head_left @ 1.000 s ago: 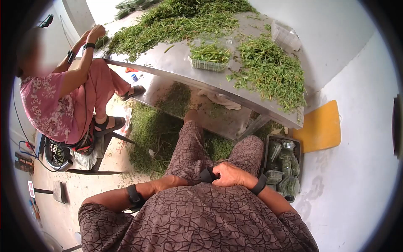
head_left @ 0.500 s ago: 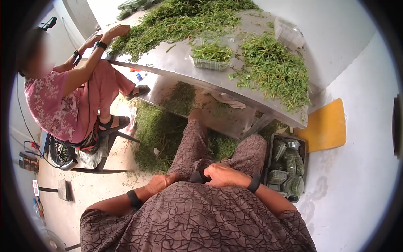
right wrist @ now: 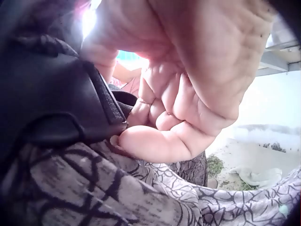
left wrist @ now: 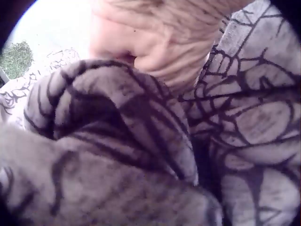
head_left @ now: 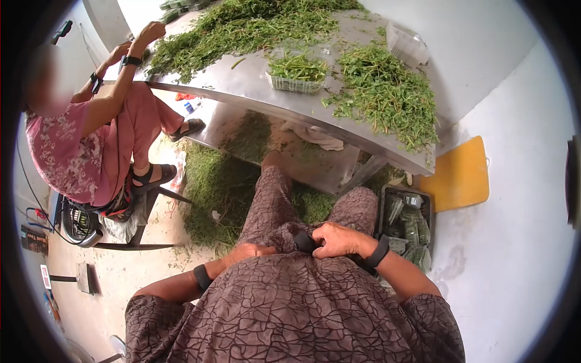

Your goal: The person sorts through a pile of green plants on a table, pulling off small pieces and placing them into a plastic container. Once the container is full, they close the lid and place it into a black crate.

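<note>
Both of my hands are at my waist, against my brown patterned dress (head_left: 290, 314). My right hand (head_left: 336, 239) has its fingers curled, and they pinch a black strap piece (head_left: 304, 242) at the front of the dress. The right wrist view shows that hand (right wrist: 164, 127) closed, its thumb against the black strap (right wrist: 56, 94). My left hand (head_left: 251, 250) lies just left of it and grips a bunched fold of the dress. Up close in the left wrist view, the left hand (left wrist: 155, 42) sits above that fabric fold (left wrist: 117, 122).
A steel table (head_left: 242, 85) ahead carries piles of cut greens (head_left: 387, 91) and a clear tray of greens (head_left: 296, 75). More greens litter the floor (head_left: 218, 187). A black crate of packed trays (head_left: 408, 227) and a yellow board (head_left: 460, 175) sit right. A seated person (head_left: 72, 145) works left.
My right hand has shifted slightly right and up on the black strap, and my left hand stays close beside it. The seated person has lifted a hand off the greens.
</note>
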The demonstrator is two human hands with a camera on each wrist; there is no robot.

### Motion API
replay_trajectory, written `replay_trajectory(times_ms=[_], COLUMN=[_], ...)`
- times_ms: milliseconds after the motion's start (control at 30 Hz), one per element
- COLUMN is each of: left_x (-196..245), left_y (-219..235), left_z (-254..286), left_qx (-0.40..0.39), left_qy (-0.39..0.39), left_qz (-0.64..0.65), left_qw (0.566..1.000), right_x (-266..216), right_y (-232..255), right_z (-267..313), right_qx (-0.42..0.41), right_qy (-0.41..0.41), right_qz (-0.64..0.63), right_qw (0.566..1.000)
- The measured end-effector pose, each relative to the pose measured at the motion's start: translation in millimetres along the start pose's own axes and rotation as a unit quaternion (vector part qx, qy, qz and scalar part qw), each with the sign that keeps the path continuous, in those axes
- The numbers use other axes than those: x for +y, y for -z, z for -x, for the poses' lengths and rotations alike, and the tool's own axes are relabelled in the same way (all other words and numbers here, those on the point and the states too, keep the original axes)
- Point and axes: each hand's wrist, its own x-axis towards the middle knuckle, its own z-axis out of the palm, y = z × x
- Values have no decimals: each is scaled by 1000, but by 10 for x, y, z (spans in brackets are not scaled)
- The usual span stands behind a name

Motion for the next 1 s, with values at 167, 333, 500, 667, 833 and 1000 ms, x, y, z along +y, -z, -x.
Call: replay_trajectory(times_ms=[167, 333, 500, 667, 833, 1000], left_x=[-55, 22, 38, -64, -17, -37], left_y=[-100, -16, 103, 66, 84, 163], left_z=[16, 142, 117, 88, 100, 114], left_qx=[35, 54, 26, 29, 8, 41], left_qy=[14, 47, 89, 92, 127, 124], left_qz=[44, 17, 51, 127, 152, 174], left_qw=[998, 997, 994, 987, 980, 976], right_x=[142, 39, 167, 213, 263, 314], right_y=[-89, -230, -148, -227, -220, -235], right_z=[-34, -182, -61, 81, 172, 97], right_qx=[-3, 28, 45, 85, 43, 99], right_qy=[21, 32, 91, 97, 71, 142], right_qz=[-4, -28, -65, -91, -120, -129], right_qw=[1000, 999, 993, 988, 989, 976])
